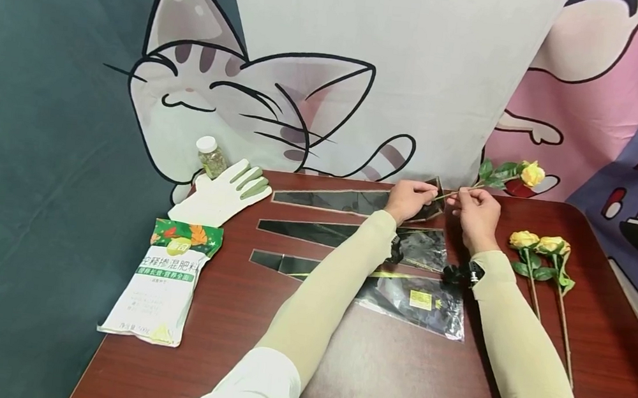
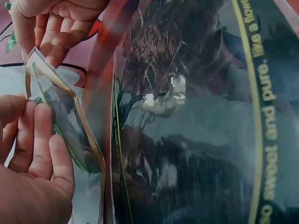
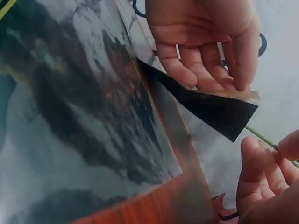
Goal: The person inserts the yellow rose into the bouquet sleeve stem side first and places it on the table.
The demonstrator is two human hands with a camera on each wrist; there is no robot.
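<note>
At the back of the table, my left hand [image 1: 407, 201] pinches the opened mouth of a dark, clear-backed flower sleeve [image 1: 333, 198]. My right hand [image 1: 475, 219] pinches the green stem [image 3: 264, 136] of a yellow rose [image 1: 532, 174], whose bloom points off to the right. In the left wrist view the lower stem [image 2: 56, 123] shows inside the wrapper, near the left fingers [image 2: 42, 126]. The right wrist view has the black flap [image 3: 217, 112] of the mouth beside the stem. Two more flower sleeves lie nearer, a middle one [image 1: 426, 248] and a front one [image 1: 396, 299] with a yellow label.
Two yellow roses [image 1: 524, 239] lie at the right of the table [image 1: 366, 370]. On the left are a white-and-green fertilizer bag [image 1: 163, 286], white gloves [image 1: 221, 199] with green fingertips and a white-capped jar [image 1: 211, 158]. A cat-printed cloth [image 1: 336, 21] hangs behind the table.
</note>
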